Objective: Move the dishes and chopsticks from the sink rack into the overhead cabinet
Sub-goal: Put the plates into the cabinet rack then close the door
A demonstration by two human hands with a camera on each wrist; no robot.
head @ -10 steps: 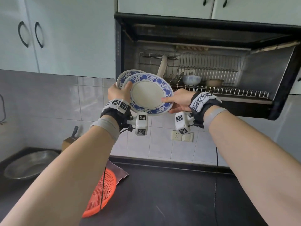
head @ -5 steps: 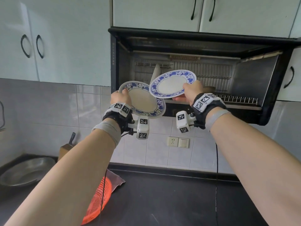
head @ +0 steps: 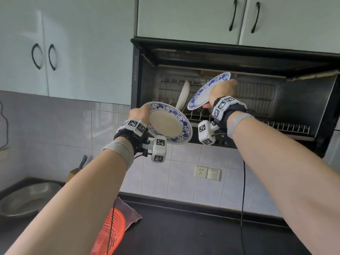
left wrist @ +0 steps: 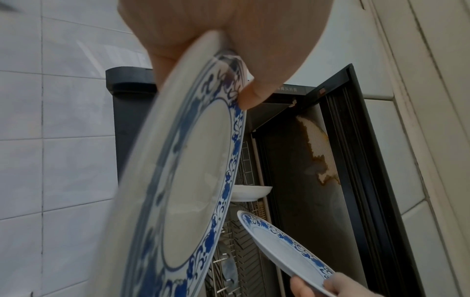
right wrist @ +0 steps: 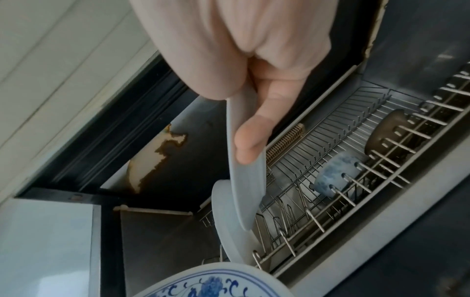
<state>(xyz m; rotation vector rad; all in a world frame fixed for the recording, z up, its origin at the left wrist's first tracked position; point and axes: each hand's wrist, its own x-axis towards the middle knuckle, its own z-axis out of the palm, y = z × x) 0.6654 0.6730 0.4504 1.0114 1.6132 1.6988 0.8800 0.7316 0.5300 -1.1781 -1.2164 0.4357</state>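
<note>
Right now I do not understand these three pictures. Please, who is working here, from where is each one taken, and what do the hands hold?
No machine here: a person works with bare hands, wearing cameras with square markers. The wide picture comes from a camera on the head; the two close ones come from cameras on each wrist, looking along the fingers.

The left hand grips a large blue-rimmed plate below the open cabinet. The right hand pinches a smaller blue-rimmed plate, tilted, at the wire rack inside. A white dish already stands upright in that rack, with two bowls further along.

Below, on the dark counter, lie an orange basket and a cloth; a metal basin is at the left.
</note>
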